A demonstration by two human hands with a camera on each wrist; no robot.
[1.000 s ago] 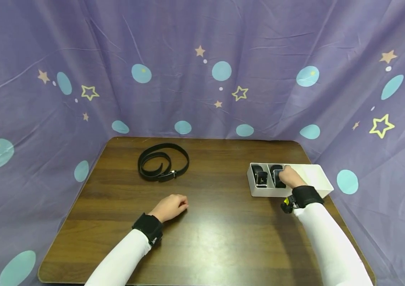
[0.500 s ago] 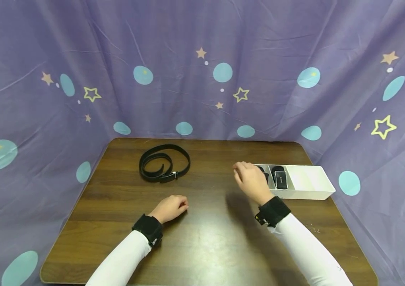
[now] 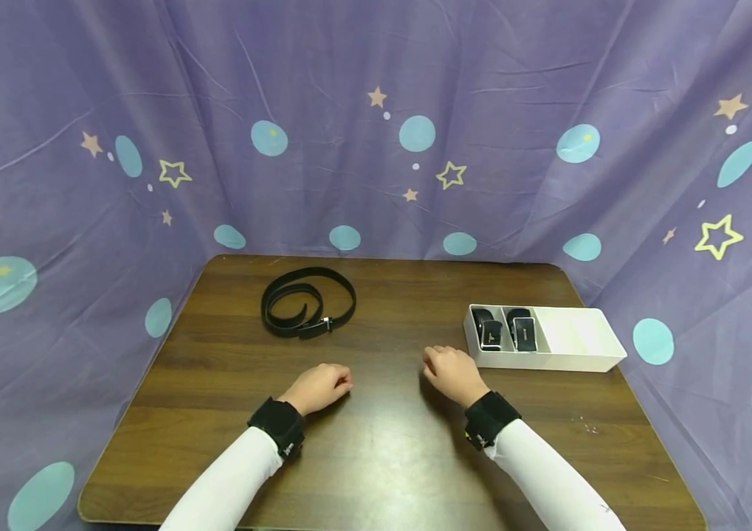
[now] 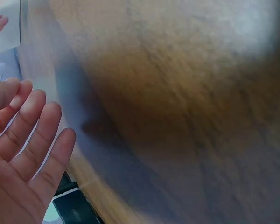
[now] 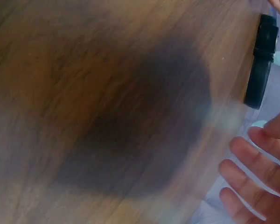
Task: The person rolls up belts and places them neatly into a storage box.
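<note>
On the wooden table my left hand (image 3: 317, 388) lies loosely curled and holds nothing; in the left wrist view its fingers (image 4: 49, 126) are bent softly with gaps between them. My right hand (image 3: 453, 374) also holds nothing, its fingers (image 5: 256, 179) relaxed in the right wrist view. It is just left of a white divided box (image 3: 568, 361). Two rolled black belts sit in the box: one belt (image 3: 491, 335) in the leftmost compartment, another belt (image 3: 524, 334) in the compartment beside it, buckles facing up. A third black belt (image 3: 342, 318) lies loosely coiled at the back left, beyond my left hand.
The brown wooden table (image 3: 389, 457) has rounded corners. A purple curtain (image 3: 349, 169) with stars and dots hangs around its back and sides. The white box stands close to the table's right edge. Small pale specks (image 3: 588, 428) lie below the box.
My right hand has left the belt in the box's second compartment and moved left and toward me, down beside the box. The left hand has stayed in place.
</note>
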